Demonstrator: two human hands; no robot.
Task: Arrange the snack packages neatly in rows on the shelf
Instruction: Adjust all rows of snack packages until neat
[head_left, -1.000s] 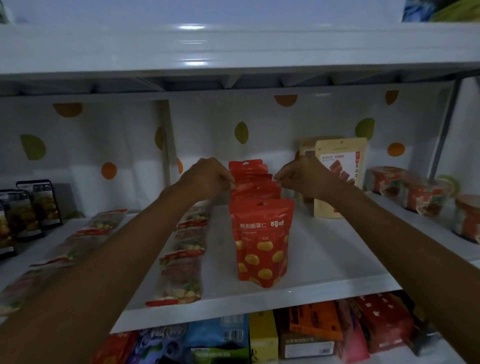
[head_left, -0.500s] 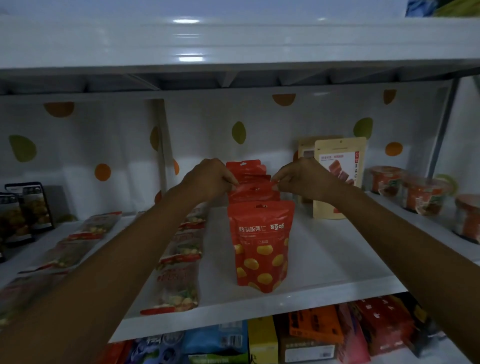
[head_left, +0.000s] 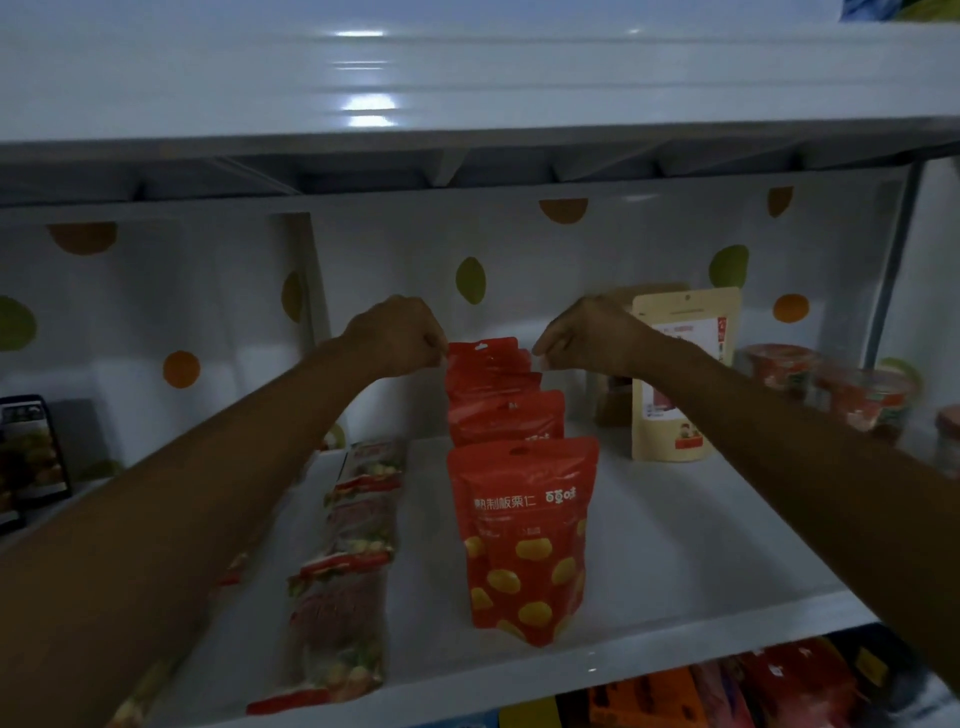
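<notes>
A row of red snack pouches with yellow spots stands upright on the white shelf (head_left: 675, 561), running front to back; the front pouch (head_left: 522, 540) faces me. My left hand (head_left: 397, 335) pinches the top left corner of the rearmost red pouch (head_left: 485, 353). My right hand (head_left: 587, 335) pinches that pouch's top right corner. Both arms reach in over the shelf from below.
A line of clear flat snack packs (head_left: 348, 587) lies left of the red row. A beige pouch (head_left: 680, 374) stands to the right, red-lidded cups (head_left: 862, 400) beyond it. Dark pouches (head_left: 31, 452) stand far left. An upper shelf (head_left: 467, 93) hangs overhead; more packages (head_left: 779, 686) sit below.
Both hands have moved back along the red row, from the middle pouches to the rearmost one. The camera has come closer to the shelf.
</notes>
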